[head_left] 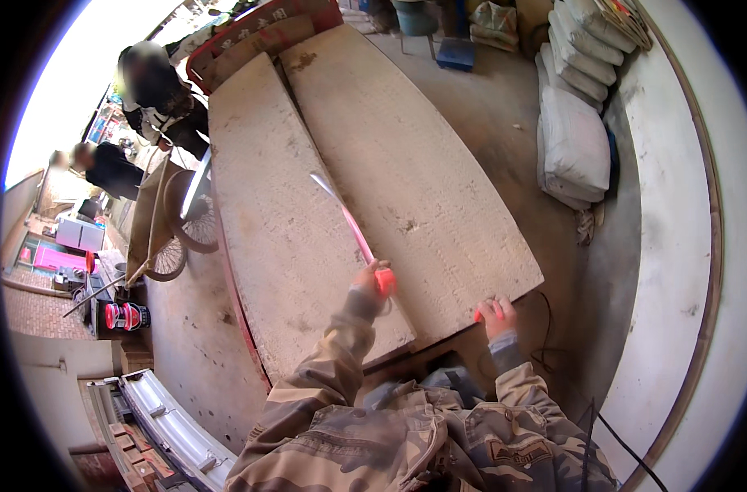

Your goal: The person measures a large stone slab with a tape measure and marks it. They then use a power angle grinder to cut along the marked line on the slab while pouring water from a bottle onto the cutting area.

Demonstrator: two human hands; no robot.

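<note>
A red tape measure is in my left hand, which is closed round it over the left pale board. Its narrow blade, blurred pink and silver, extends up along the gap beside the right board. My right hand is at the near edge of the right board, fingers curled, with a small red-orange thing at its fingertips that I cannot make out. Both boards lie on a red-edged flat bed.
Two people stand beyond the bed's left side, near a spoked-wheel cart. White sacks are stacked along the right wall. A blue box is at the back, black cables at right, white metal panels at lower left.
</note>
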